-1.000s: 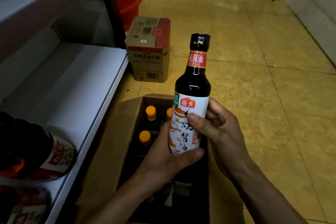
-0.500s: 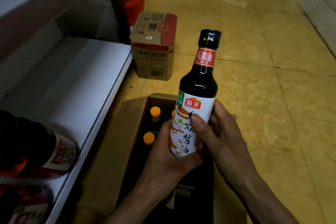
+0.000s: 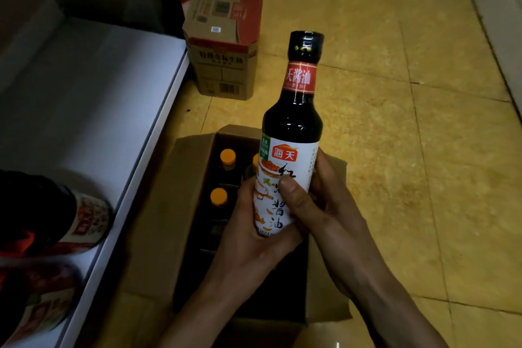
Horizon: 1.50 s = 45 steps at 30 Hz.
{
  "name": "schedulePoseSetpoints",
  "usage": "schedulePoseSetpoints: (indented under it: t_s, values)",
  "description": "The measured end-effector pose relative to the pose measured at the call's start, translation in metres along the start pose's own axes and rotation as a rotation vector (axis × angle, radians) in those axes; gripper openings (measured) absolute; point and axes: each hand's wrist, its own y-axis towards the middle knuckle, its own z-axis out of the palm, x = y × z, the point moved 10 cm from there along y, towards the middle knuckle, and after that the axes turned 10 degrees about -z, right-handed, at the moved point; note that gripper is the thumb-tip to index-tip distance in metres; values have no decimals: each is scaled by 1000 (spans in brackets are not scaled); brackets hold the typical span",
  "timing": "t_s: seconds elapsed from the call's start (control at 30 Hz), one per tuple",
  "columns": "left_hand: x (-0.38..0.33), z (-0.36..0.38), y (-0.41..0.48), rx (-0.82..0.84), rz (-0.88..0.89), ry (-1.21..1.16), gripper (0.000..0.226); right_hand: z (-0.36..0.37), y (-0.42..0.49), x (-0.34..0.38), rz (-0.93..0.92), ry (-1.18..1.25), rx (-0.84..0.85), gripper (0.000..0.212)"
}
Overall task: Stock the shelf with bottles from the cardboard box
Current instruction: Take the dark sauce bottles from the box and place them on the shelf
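Dark soy bottle (image 3: 292, 121), labelled 海天 and 酱油, gripped by left hand (image 3: 255, 234) and right hand (image 3: 324, 206).

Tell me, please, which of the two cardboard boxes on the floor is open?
The nearer, plain brown box: its flaps are spread and orange-capped bottles show inside. The printed box farther off, by the shelf, is closed.

I see a dark glass sauce bottle (image 3: 292, 127) with a black cap seal, a red neck band and a white label bearing a red logo, a green strip and black characters. Round orange bottle caps (image 3: 227, 156) show in the plain brown cardboard box (image 3: 163, 206). The closed tan carton (image 3: 226, 37) has a red panel, the flat shelf board (image 3: 93, 99) is white, and the floor tiles (image 3: 423, 178) are mottled yellow.
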Motion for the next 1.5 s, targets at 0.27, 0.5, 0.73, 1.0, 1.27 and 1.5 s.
schedulePoseSetpoints:
  t_s: [0.27,0.5,0.73,1.0,1.27,1.5]
  values:
    - [8,-3,-39,-22,-91,-3,71,8,-32,2,126,96,-10,65]
    - [24,-4,-86,-55,-196,-38,63,18,-78,1,242,68,-6,64]
    - [9,-4,-151,-60,-282,-74,59,36,-124,35,296,65,36,59]
    - [-101,12,-237,-31,-293,-107,59,47,-146,171,308,64,108,58]
    - [-271,33,-309,-34,-182,-40,61,44,-140,367,149,59,157,59]
    - [-393,54,-356,-66,-60,-52,66,39,-136,499,20,14,186,58]
